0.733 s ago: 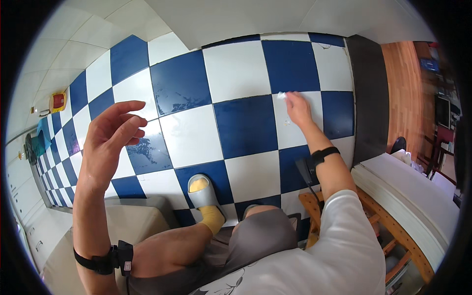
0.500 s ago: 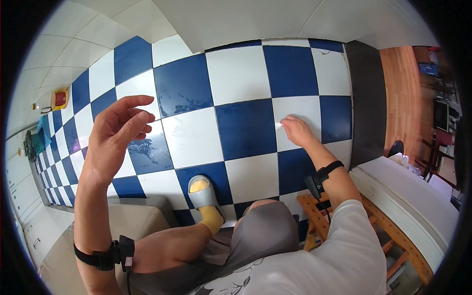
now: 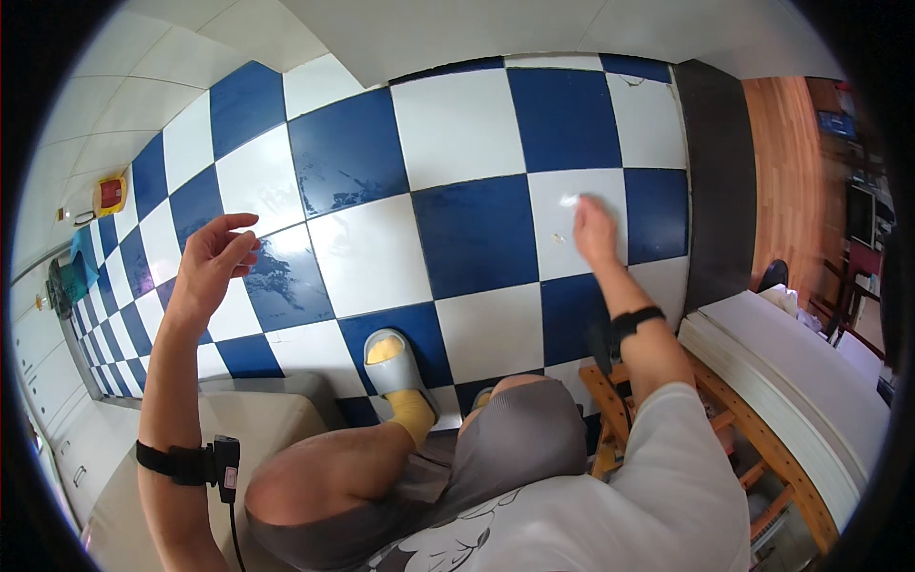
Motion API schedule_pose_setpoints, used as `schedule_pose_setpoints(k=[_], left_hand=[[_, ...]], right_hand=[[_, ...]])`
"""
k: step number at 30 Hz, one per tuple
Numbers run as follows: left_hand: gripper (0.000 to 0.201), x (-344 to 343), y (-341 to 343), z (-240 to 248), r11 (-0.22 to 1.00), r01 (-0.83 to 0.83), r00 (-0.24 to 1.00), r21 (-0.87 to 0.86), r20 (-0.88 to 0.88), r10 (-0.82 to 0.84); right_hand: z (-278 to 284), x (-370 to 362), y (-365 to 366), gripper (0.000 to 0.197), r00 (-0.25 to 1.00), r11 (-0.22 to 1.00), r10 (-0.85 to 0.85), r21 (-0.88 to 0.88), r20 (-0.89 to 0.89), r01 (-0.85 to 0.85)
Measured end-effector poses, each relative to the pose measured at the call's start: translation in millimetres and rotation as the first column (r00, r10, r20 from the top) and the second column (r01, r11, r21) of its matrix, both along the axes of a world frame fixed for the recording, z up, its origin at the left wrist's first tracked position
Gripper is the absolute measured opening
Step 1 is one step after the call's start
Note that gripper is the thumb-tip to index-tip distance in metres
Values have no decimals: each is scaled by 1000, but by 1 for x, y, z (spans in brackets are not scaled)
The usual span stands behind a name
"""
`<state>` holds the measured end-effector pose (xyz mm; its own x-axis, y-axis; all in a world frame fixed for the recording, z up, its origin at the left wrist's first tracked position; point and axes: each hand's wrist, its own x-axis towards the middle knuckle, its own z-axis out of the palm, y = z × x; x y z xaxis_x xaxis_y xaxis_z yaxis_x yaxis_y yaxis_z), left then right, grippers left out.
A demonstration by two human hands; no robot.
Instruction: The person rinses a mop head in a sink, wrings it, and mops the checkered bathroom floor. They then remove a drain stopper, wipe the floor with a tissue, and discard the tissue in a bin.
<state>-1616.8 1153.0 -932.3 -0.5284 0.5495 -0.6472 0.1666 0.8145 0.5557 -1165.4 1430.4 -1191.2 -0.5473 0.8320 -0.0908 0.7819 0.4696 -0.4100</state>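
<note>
My right hand is down low over a white floor tile on the right, fingers closed and somewhat blurred. At its fingertips shows a small white scrap, perhaps tissue; its kind is unclear. Just left of the hand, a tiny tan bit lies on the same tile. My left hand hangs in the air at the left, its fingers loosely bent and apart with nothing in them. Beneath spreads the blue and white checkered floor, with wet-looking marks on some blue tiles.
A grey slipper is on my foot below centre. Beside my right arm stands a wooden stool or rack. A clear jug with a red and yellow label sits against the left wall. The dark threshold borders wood flooring.
My right hand has shifted away from me and slightly right, with the white scrap, and the tan bit now shows. My left hand has moved slightly left and lower in view.
</note>
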Motion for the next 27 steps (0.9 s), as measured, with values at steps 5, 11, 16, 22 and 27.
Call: schedule_pose_setpoints(k=[5,11,16,22,27], left_hand=[[33,3,-22,-29,997,-43,999,-65,28,45],[38,8,-46,-49,990,-79,996,-119,42,85],[36,13,-54,-55,988,-77,995,-131,57,85],[34,9,-59,-56,988,-122,989,-99,67,129],[33,18,-56,-59,989,-107,992,-103,60,114]], right_hand=[[22,37,-36,20,964,964,-261,-62,-57,258],[22,60,-59,16,812,823,-568,71,133,564],[6,7,-84,16,900,903,-426,-109,-94,416],[8,-24,-82,22,877,881,-453,-231,-162,412],[18,-25,-77,22,904,886,-367,-378,-221,268]])
